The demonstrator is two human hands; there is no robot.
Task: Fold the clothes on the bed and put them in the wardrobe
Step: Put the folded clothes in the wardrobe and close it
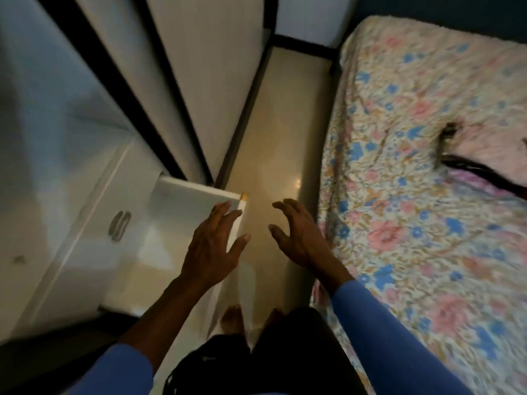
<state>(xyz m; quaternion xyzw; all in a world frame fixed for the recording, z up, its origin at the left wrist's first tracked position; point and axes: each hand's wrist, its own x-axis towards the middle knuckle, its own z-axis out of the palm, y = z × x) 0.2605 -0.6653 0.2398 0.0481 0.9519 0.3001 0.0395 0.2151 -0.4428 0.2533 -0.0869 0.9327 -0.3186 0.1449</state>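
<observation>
- Fingers (228, 215) of our left hand (211, 246) are spread and hold nothing, over the front edge of the open wardrobe drawer (199, 192); contact unclear.
- Our right hand (302, 238) is empty, fingers spread and a bit curled, above the floor (271, 138) beside the bed (399, 209).
- No clothes in the visible part of the drawer.
- A pink garment (482, 149) with black trim lies unfolded on the bed, well apart from both hands.
- We judge that at least this piece is left to fold and stow.

Centre of frame: my left hand (212, 246) and right hand (299, 238), fingers spread, holding nothing, apart above the pale floor (273, 124). Left side: white wardrobe (199, 67), with a white panel (196, 192) jutting out by my left fingertips. Right side: bed (413, 209) in a floral sheet, with a pink garment (490, 143) at the right edge.
</observation>
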